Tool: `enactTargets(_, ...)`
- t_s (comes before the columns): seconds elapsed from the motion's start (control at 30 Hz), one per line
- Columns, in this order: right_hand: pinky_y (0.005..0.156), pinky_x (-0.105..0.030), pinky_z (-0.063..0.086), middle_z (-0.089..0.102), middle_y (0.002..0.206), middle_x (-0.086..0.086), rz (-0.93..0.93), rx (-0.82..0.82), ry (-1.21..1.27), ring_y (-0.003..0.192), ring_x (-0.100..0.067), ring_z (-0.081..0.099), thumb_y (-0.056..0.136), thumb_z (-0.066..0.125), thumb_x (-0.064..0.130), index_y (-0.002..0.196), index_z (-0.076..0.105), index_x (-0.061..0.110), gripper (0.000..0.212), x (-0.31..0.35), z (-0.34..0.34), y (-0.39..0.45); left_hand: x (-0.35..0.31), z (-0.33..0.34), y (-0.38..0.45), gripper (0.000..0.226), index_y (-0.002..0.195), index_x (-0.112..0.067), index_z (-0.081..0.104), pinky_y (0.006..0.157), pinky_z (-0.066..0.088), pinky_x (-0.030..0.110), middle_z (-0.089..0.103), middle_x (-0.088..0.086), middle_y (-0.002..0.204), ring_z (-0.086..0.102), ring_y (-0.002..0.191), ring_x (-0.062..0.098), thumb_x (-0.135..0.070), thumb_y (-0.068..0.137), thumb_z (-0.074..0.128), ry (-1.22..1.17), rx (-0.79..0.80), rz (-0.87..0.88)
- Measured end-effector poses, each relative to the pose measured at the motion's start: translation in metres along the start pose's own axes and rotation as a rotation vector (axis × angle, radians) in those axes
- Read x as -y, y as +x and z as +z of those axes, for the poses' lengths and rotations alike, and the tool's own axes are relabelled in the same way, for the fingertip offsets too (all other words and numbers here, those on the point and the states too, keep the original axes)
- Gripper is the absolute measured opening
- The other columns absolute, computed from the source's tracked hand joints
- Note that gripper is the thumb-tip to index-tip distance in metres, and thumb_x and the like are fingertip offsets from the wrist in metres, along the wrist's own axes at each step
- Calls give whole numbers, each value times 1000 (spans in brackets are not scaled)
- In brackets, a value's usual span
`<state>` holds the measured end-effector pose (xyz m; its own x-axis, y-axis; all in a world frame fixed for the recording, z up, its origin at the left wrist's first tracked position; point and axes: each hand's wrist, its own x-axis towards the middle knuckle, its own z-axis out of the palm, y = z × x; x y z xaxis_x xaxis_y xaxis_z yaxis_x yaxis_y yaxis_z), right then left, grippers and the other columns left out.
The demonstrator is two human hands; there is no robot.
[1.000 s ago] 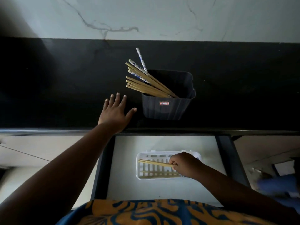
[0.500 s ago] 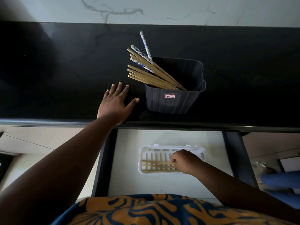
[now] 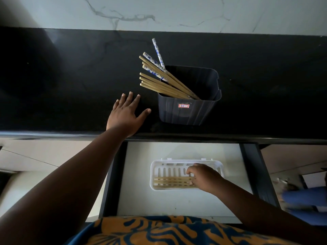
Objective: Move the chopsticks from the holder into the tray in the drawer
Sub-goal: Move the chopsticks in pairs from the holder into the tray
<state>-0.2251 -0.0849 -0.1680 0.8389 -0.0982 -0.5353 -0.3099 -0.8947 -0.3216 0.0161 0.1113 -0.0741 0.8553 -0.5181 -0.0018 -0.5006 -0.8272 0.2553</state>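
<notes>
A dark plastic holder (image 3: 187,112) stands on the black counter. Several wooden chopsticks (image 3: 164,86) and a few blue-and-white patterned ones (image 3: 158,53) lean out of it to the left. Below, a white slotted tray (image 3: 159,167) sits in the open drawer (image 3: 141,197). A few wooden chopsticks (image 3: 172,182) lie flat along the tray's near side. My right hand (image 3: 205,177) is in the tray, fingers curled around their right ends. My left hand (image 3: 124,114) rests flat on the counter, fingers spread, just left of the holder.
The counter's front edge (image 3: 53,134) runs above the drawer. The drawer has dark side walls (image 3: 256,174) and a pale floor around the tray. A marble wall (image 3: 159,13) backs the counter. My patterned shirt (image 3: 159,230) covers the drawer's near edge.
My right hand lowered the wooden chopsticks from above the tray until they lie flat in it. My left hand stayed on the counter.
</notes>
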Motion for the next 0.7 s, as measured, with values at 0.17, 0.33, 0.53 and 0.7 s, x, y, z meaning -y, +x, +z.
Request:
enactTargets(0.17,64,-12,40,68,109,10,-72,-92,117,95,-8,63,89,57,25,106,67,26,20,34,-41,-26,-1,-2,-2,76,152,-29,12,120,-1,37,2,0,161,-6,148,17,-70,89,24,-11,13,8)
enactTargets(0.33,74,-17,45,70,103,16,-308,-322,212,79,3,57,89,58,33,102,69,30,18,100,-107,-60,-1,-4,-3,75,152,-29,10,119,-2,35,0,0,161,-8,148,16,-69,90,23,-8,21,16)
enactTargets(0.53,67,-27,54,72,80,5,-480,-953,180,75,-11,66,78,71,28,90,70,23,13,153,-186,-48,-1,-4,-3,92,152,-28,10,120,-1,33,1,-2,161,-7,148,15,-76,74,5,-11,20,10)
enactTargets(0.7,63,-30,49,67,79,2,-352,-1165,-43,72,-21,62,66,78,39,88,63,20,33,165,-195,-20,-2,-4,-3,96,152,-29,10,121,-1,33,0,-2,161,-9,147,14,-76,69,-1,-26,-5,2)
